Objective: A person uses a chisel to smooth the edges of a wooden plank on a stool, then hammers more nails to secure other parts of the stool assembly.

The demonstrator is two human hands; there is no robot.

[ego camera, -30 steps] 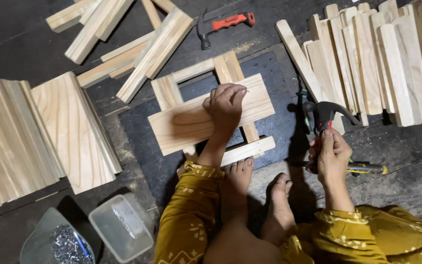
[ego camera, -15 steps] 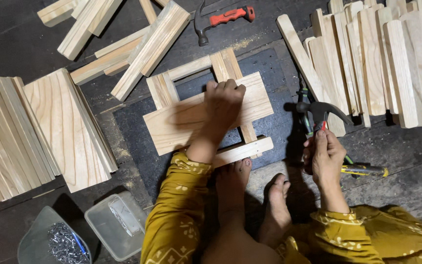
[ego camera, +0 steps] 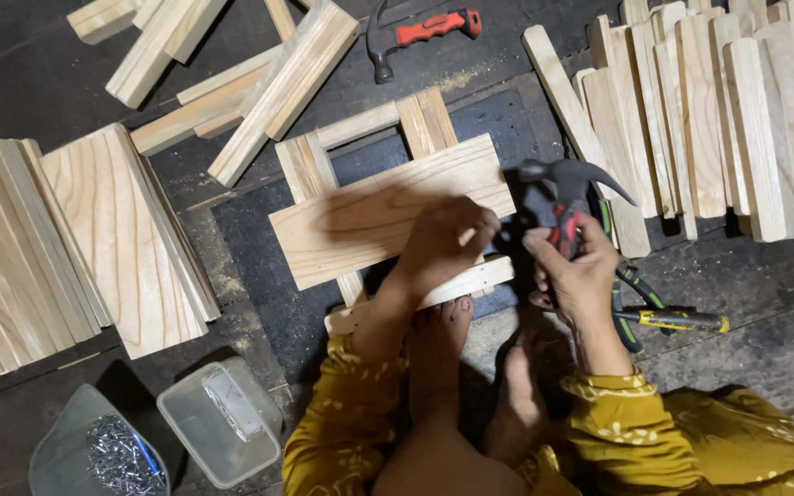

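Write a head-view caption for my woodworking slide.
Left hand steadies a plank while right hand holds a hammer.

The right hand (ego camera: 573, 266) has lifted the hammer (ego camera: 570, 188) from low beside the right knee, so its dark head now hangs just right of the wide board (ego camera: 388, 209). The left hand (ego camera: 452, 237) has slid nearer and rightward on that board, fingers curled at its right near edge.
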